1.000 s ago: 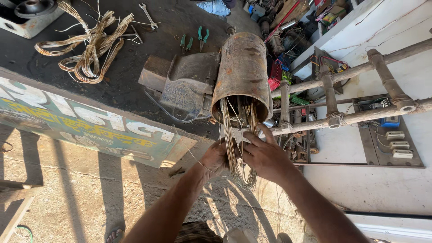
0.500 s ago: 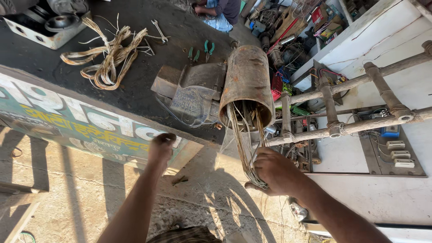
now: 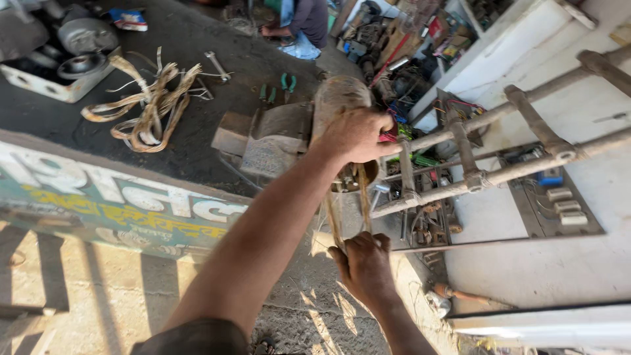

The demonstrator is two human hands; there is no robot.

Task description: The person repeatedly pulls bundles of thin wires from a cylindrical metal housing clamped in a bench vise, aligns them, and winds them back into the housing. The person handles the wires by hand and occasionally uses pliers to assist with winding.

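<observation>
Moved: left hand (image 3: 355, 135) up off the bench (image 3: 197, 131) edge, now clamped over the rusty stator (image 3: 335, 98); cam tilted.
Right hand: (image 3: 365, 263) below, fist closed on the wire bundle (image 3: 361, 190) hanging from stator.
Stator: in vise (image 3: 276, 138), end overhanging bench.
Risk: hard pull may snap wires, hand jerks back; stator could twist in vise; sharp strands may cut palm.

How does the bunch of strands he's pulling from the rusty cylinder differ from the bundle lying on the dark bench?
The pulled strands hang straight and taut between the rusty metal cylinder and the right hand; the loose bundle lies looped and untouched on the dark bench. Both are tan and stringy.
</observation>
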